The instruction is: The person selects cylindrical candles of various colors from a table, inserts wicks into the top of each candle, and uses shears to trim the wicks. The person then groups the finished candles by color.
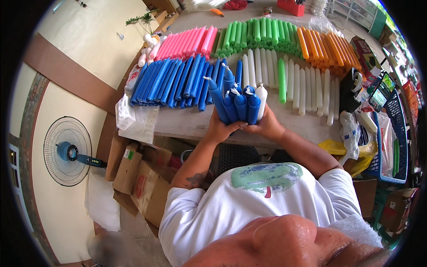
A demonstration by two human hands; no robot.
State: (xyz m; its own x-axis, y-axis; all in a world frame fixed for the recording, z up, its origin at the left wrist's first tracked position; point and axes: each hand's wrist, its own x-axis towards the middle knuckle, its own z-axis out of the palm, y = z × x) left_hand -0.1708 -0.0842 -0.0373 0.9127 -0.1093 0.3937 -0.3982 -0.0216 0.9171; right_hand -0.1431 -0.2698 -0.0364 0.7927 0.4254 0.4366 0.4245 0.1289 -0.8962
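Both my hands close around one bundle of candles above the near edge of the table. Several blue candles (pixel 240 108) stand upright in it with white wicks on top, and a white candle (pixel 261 102) is at its right side. My left hand (pixel 221 127) wraps the bundle's left side, thumb across the front. From the right, my right hand (pixel 268 125) grips it, and the thumbs meet at the front. Behind the bundle lie a pile of blue candles (pixel 171 82) and a row of white candles (pixel 307 89). One green candle (pixel 282 81) lies among the white ones.
Farther back on the table (pixel 182 126) are piles of pink candles (pixel 182 43), green candles (pixel 258 33) and orange candles (pixel 329 46). A blue plastic basket (pixel 393 138) stands at the right. Cardboard boxes (pixel 144 182) and a fan (pixel 68 151) are at the left.
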